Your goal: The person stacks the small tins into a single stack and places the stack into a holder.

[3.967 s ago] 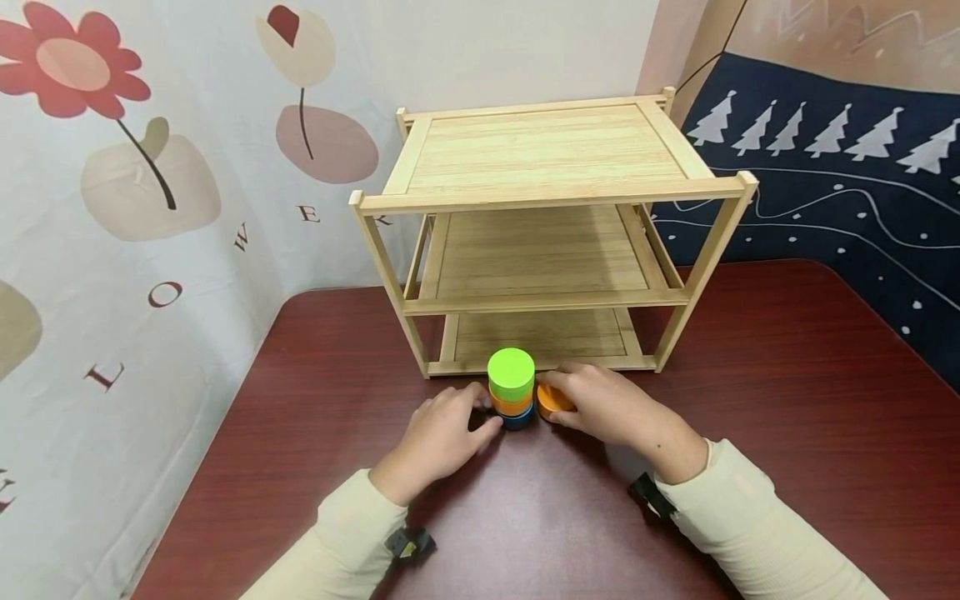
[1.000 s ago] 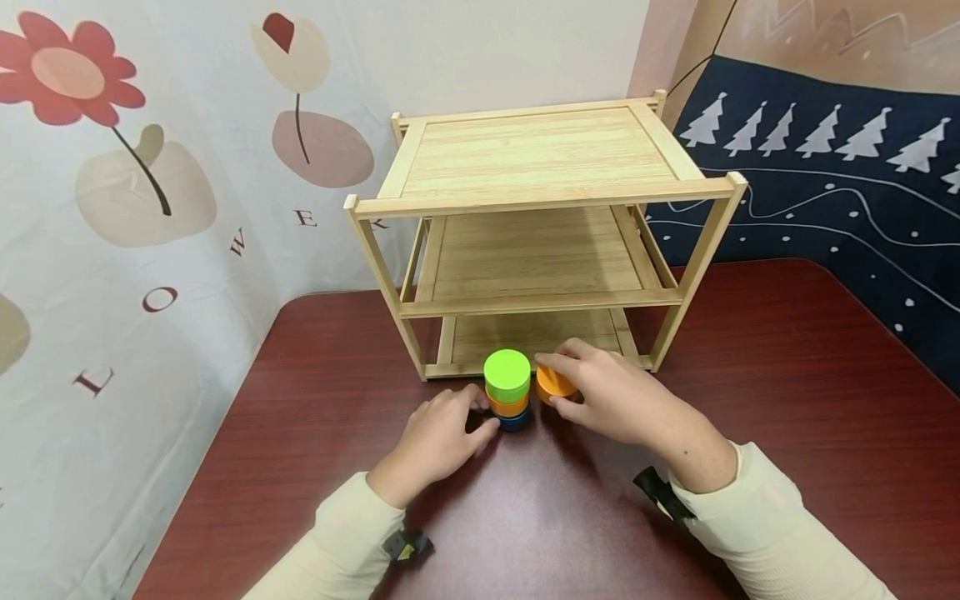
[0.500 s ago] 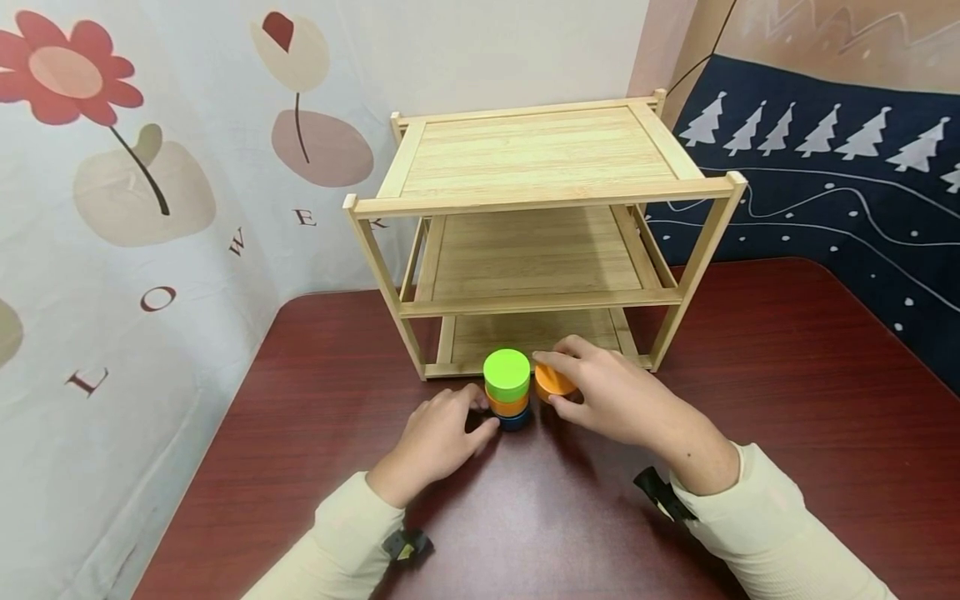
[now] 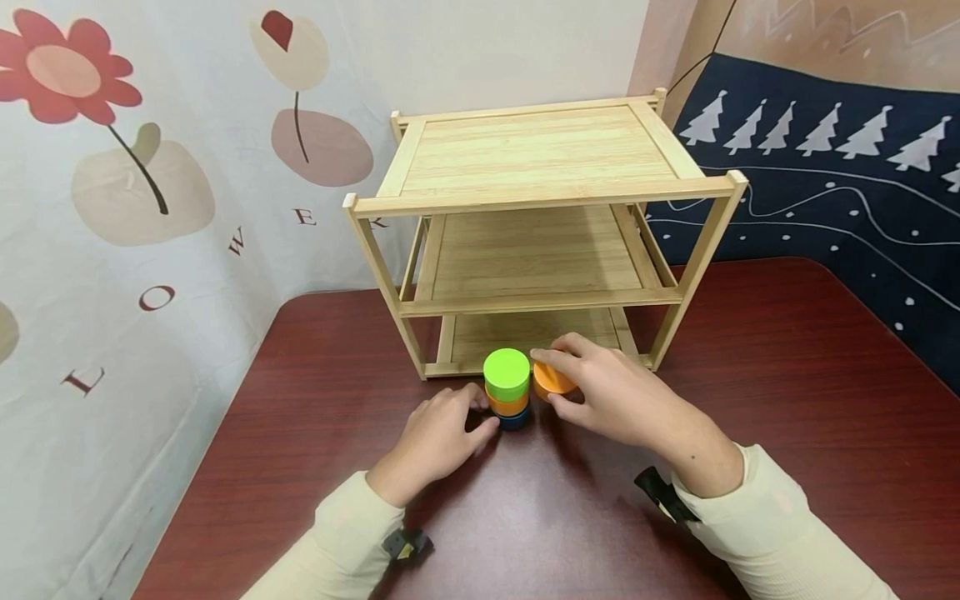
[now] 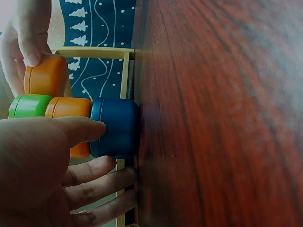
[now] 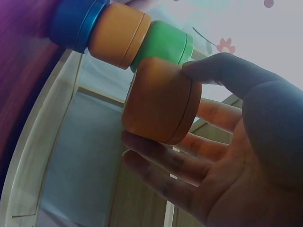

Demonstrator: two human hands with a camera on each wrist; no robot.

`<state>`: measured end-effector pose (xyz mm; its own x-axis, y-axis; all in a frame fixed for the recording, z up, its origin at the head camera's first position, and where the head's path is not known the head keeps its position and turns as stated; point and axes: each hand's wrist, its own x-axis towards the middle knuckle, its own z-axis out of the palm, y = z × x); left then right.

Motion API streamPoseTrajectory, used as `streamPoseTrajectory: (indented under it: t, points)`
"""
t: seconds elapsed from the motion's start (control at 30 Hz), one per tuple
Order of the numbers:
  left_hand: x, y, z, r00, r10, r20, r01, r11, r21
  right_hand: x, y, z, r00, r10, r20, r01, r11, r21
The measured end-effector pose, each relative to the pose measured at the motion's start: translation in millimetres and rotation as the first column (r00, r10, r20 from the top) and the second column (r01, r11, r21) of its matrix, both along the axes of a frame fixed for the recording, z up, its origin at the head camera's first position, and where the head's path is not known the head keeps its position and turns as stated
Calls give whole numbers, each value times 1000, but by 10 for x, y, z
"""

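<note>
A dark red counter [image 4: 480,525] carries a three-tier wooden rack [image 4: 540,154] toward its far side. Near the rack's front edge, the left hand [image 4: 438,433] has its thumb and fingers curved around the blue jar [image 5: 120,125], the base of an upright stack whose middle is an orange jar [image 4: 508,405] and whose top is a green jar [image 4: 507,371]. The right hand [image 4: 615,392] pinches a second orange jar [image 6: 158,101] between thumb and fingers, raised above the counter, just right of the green jar.

Wooden shelf [image 4: 536,154], red table [image 4: 795,392], flowered wall [image 4: 202,92], navy backdrop [image 4: 847,192]
</note>
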<state>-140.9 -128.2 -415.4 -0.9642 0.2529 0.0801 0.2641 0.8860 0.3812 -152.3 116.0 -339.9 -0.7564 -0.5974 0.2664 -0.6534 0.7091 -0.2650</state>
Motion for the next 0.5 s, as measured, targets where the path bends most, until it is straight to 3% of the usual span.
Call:
streamPoseTrajectory:
  t: [0.5]
  points:
    - [-3,2,5,1000,-1,3,1,1000,1,29,-8,37,1000,6,-20,-6,1000,1]
